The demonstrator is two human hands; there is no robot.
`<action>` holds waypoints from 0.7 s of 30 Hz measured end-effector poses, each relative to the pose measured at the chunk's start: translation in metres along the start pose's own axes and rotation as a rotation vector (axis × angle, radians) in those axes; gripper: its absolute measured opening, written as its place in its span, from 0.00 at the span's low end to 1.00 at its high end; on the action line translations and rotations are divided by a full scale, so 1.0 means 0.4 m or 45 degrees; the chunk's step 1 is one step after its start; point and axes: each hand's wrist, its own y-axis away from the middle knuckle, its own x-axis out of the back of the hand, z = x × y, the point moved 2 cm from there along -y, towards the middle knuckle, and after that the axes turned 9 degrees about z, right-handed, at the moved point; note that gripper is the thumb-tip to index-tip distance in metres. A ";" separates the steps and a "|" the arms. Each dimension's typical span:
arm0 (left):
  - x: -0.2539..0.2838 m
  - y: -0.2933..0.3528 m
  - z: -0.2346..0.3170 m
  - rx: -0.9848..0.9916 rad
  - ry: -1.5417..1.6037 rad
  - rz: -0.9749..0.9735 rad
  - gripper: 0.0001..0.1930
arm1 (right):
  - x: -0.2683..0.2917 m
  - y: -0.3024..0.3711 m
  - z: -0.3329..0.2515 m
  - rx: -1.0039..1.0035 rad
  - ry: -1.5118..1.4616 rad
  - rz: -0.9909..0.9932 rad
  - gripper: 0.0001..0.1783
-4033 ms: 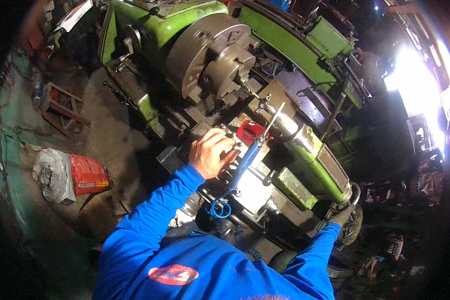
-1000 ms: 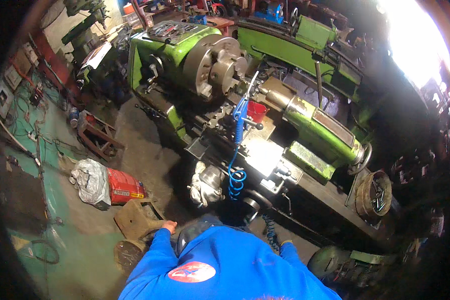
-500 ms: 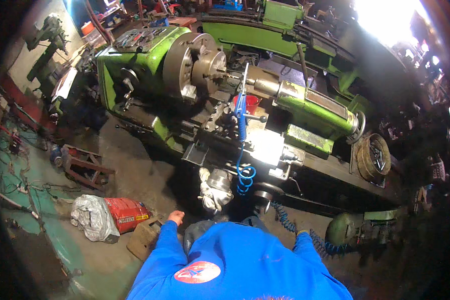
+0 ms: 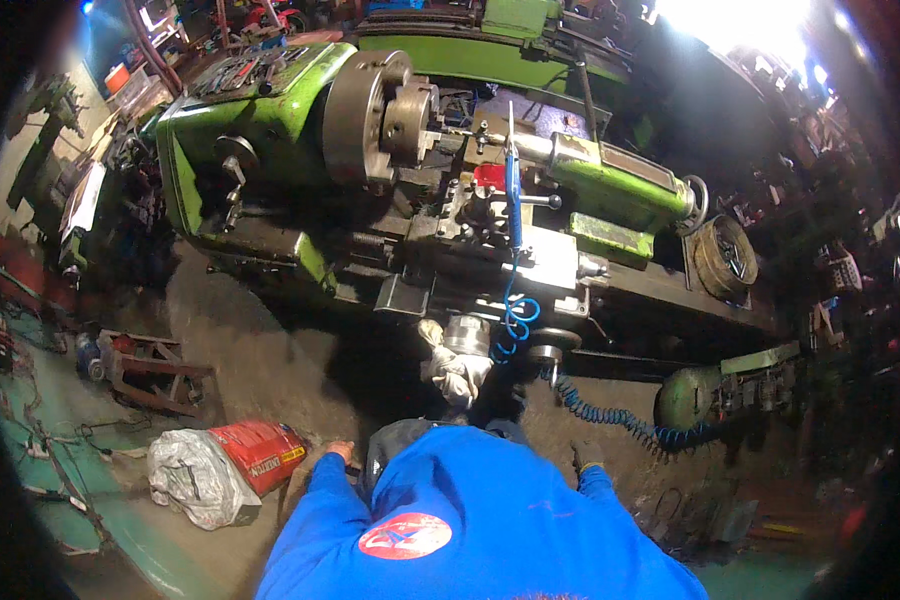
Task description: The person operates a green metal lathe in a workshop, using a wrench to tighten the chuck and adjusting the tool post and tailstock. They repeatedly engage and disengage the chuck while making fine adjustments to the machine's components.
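Observation:
Both my arms hang at my sides in blue sleeves. My left hand (image 4: 340, 449) is beside my left hip, close to a red and white sack on the floor; its fingers are too small to read. My right hand (image 4: 584, 456), dark as if gloved and with a yellowish cuff, hangs by my right side. Its fingers look extended and nothing shows in them. Ahead of me stands a green lathe (image 4: 270, 110) with a large chuck (image 4: 363, 120). A blue air gun (image 4: 513, 195) rests upright on the carriage. Cloth (image 4: 460, 377) is wrapped by a metal cylinder below the carriage.
The sack (image 4: 255, 455) lies at left on the floor, near a rusty metal frame (image 4: 160, 375). A blue coiled hose (image 4: 620, 420) runs along the floor at right. A round tub of metal parts (image 4: 722, 258) sits on the lathe's right end. Another green machine (image 4: 450, 62) stands behind.
My view has shifted, and the lathe sits further up and left in it. My left hand has drawn nearer my hip. My right hand now shows beyond its cuff.

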 end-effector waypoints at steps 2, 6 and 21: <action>0.005 -0.006 -0.015 0.121 0.243 0.038 0.15 | -0.019 0.035 -0.016 -0.038 -0.113 0.024 0.16; -0.005 -0.017 0.028 0.261 0.603 0.021 0.17 | -0.027 0.071 -0.025 -0.257 -0.046 -0.057 0.14; 0.020 -0.021 0.027 -0.059 -0.109 -0.148 0.18 | 0.087 0.039 -0.239 -0.399 -0.335 -0.307 0.31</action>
